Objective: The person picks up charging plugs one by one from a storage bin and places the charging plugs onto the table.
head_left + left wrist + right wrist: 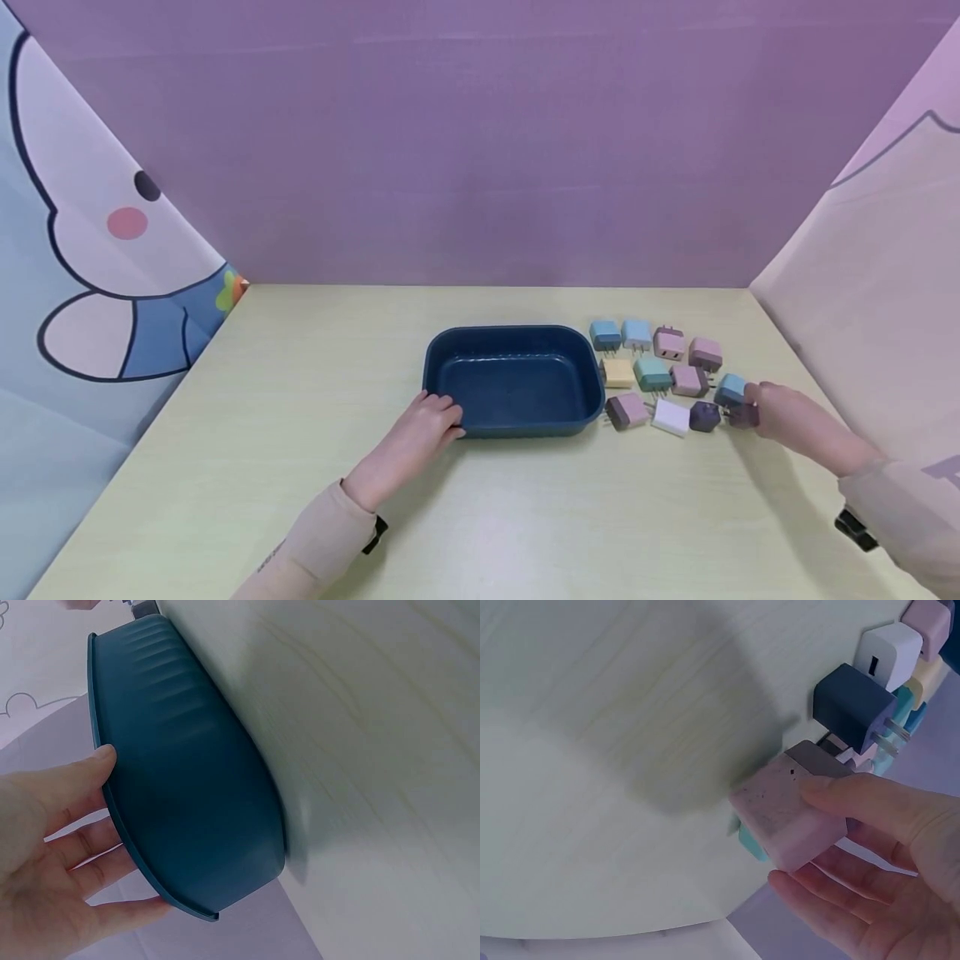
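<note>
My left hand (420, 433) holds the front left corner of a dark blue plastic basin (517, 430). In the left wrist view, its thumb lies over the rim and the other fingers are on the far side. At the right, my right hand (795, 421) pinches a pink charger plug (780, 814) with a mauve end, thumb on one face and fingers beneath. Beside it are a blue charger plug (730, 389) and a dark navy charger plug (851, 705) with its two prongs showing. A white charger plug (889, 656) lies just beyond.
Between basin and right hand, several more charger plugs lie in loose rows, among them a yellow one (618, 373), a teal one (652, 374) and a pink one (627, 411). A purple backdrop (480, 167) rises behind the pale wooden table (525, 517), with printed cloth at both sides.
</note>
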Demonstrator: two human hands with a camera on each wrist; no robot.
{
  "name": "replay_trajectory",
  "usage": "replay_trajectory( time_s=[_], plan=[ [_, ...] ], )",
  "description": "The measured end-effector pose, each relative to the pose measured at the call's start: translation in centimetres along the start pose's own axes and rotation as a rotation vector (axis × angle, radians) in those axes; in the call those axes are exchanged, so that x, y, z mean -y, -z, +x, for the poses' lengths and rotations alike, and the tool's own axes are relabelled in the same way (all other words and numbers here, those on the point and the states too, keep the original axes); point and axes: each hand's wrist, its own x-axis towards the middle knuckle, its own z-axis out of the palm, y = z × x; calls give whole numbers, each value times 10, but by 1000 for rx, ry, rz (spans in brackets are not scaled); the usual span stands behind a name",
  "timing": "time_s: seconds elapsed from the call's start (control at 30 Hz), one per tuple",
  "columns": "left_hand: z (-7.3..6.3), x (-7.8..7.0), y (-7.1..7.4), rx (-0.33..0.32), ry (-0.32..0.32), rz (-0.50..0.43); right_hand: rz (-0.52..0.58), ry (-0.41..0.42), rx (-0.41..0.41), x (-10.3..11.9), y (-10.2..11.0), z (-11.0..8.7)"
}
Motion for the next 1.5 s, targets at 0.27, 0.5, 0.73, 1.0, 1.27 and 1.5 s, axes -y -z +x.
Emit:
replay_trajectory(
  time_s=[0.27,0.5,0.73,1.0,1.27,1.5],
  plan=[
    [0,0,0,-4,0,9,-27,7,-71,2,-11,-5],
    [0,1,-1,-9,-4,-1,-98,61,-168,1,-18,-9],
    [0,0,-1,-3,-2,-4,-164,102,-178,2,-19,-12],
    [-2,2,-4,-84,-50,-48,-182,143,-243,2,-25,-19],
    [-2,3,-4,-111,-61,-40,-105,79,-198,6,-27,-23],
    [0,0,-1,-28,-10,-5,-62,16,-117,5,-30,-26]
  ],
)
